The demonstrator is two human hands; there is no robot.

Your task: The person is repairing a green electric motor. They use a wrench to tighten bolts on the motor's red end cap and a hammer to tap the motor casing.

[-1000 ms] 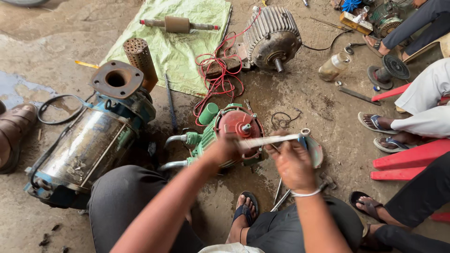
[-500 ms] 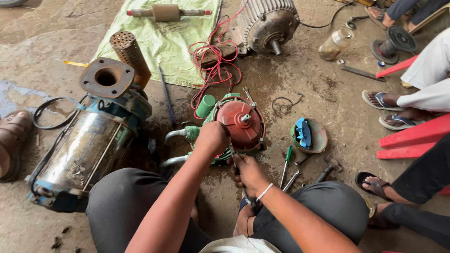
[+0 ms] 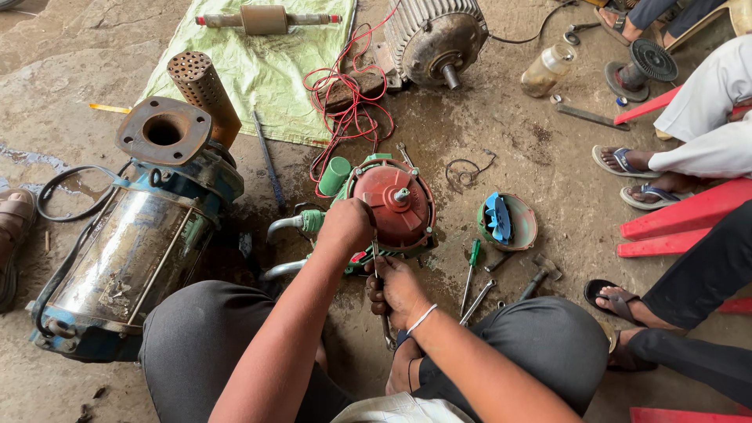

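Note:
A small green pump motor with a round red end cover (image 3: pixel 392 205) stands on the concrete floor between my knees. My left hand (image 3: pixel 345 225) rests on the near left rim of that red cover and grips it. My right hand (image 3: pixel 395 288) is closed around a long metal wrench (image 3: pixel 378 266), held upright against the cover's near edge just below my left hand. A short shaft sticks up from the middle of the cover.
A large blue and steel pump (image 3: pixel 133 243) lies to the left. A green cloth (image 3: pixel 258 63) holds a rotor shaft; a grey finned motor (image 3: pixel 435 35) and red wires (image 3: pixel 345 102) lie beyond. A blue fan in a cover (image 3: pixel 505 222), a screwdriver (image 3: pixel 470 262) and other people's sandalled feet (image 3: pixel 627 164) are to the right.
A second ago my right hand held a long bar out to the right of the motor. It has come down to the cover's near edge with the wrench, close under my left hand.

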